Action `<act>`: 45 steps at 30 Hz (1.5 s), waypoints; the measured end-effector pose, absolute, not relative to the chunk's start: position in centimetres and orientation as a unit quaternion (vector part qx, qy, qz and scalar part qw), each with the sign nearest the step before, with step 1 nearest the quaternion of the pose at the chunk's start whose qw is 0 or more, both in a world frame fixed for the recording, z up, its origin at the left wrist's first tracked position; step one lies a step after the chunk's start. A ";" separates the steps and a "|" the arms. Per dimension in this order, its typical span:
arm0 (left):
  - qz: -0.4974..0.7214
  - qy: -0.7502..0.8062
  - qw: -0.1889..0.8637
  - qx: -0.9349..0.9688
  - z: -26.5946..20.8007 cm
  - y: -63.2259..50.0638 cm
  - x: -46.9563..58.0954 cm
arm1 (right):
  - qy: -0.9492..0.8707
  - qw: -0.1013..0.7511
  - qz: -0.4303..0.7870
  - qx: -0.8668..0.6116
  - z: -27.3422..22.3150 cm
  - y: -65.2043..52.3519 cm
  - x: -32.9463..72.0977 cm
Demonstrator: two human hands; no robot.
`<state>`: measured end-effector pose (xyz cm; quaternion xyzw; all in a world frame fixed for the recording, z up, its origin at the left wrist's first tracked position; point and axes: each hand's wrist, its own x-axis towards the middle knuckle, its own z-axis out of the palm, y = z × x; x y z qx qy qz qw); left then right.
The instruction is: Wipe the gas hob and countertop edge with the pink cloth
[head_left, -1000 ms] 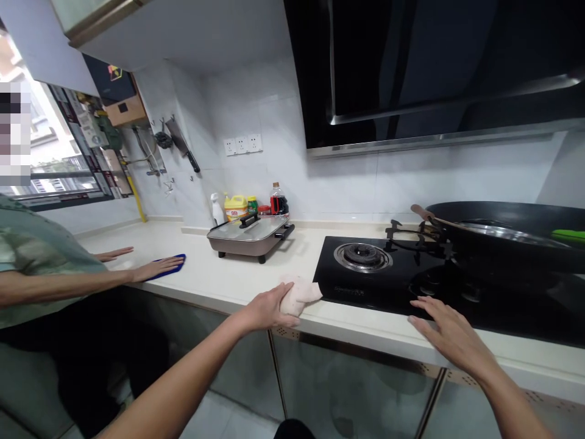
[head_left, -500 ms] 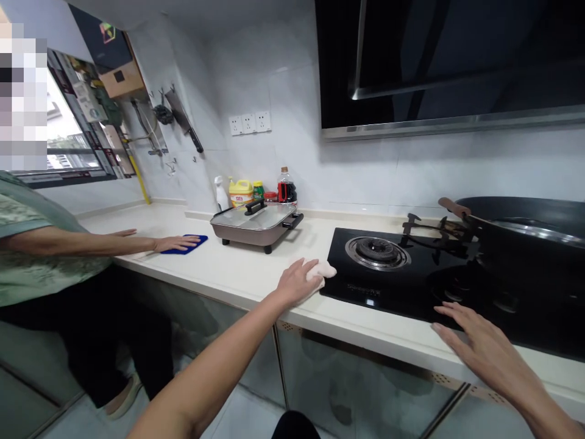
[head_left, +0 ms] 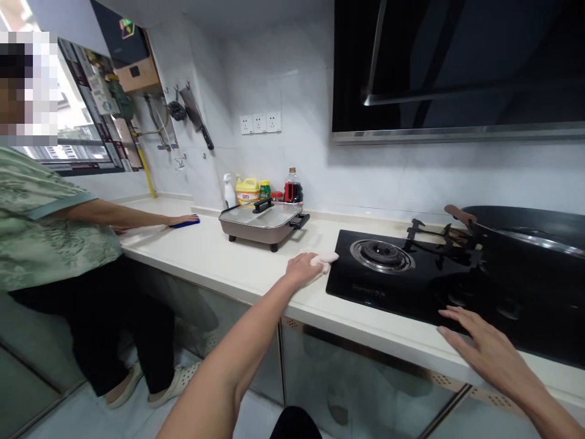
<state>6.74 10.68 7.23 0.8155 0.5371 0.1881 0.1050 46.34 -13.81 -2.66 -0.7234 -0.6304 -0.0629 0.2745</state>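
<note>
Gripping a white cloth [head_left: 325,259], my left hand [head_left: 301,270] is curled palm down over the bench [head_left: 205,259], its fingers wrapped partly around the fabric. The cloth lies just beside the left edge of the black hob [head_left: 350,283], one bunched end poking out past my fingers toward the glass. My right hand [head_left: 487,344] has hold of nothing; its fingers are loosely spread, palm down, at the hob's front edge, and I cannot tell whether they touch the surface.

Behind my left hand, a rectangular electric pan [head_left: 256,231] stands on short black feet with its glass lid [head_left: 283,213] on. A white spray bottle [head_left: 229,192], a yellow jug [head_left: 248,190] and a dark sauce bottle [head_left: 293,188] are lined up behind it, near the wall. An uncovered burner [head_left: 382,256] sits at the left of the hob, and a large black wok [head_left: 530,262] occupies the right. Farther left along the bench, a co-worker's hand [head_left: 184,220] lies flat on a blue cloth [head_left: 188,224].
</note>
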 end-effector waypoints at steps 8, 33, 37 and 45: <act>0.180 0.645 0.062 0.740 8.7 12.0 -2.4 | -0.633 0.277 -0.061 -0.720 -2.9 -13.5 46.2; 0.278 0.504 0.070 0.815 4.7 -0.5 6.5 | -0.621 0.277 -0.063 -0.730 -2.2 -13.2 45.5; 0.326 0.461 0.060 0.823 3.2 -0.7 2.6 | -0.630 0.275 -0.054 -0.724 -2.7 -13.3 46.1; 0.378 0.567 -0.076 0.728 1.0 3.6 -9.6 | -0.632 0.263 -0.065 -0.726 -3.3 -13.5 46.6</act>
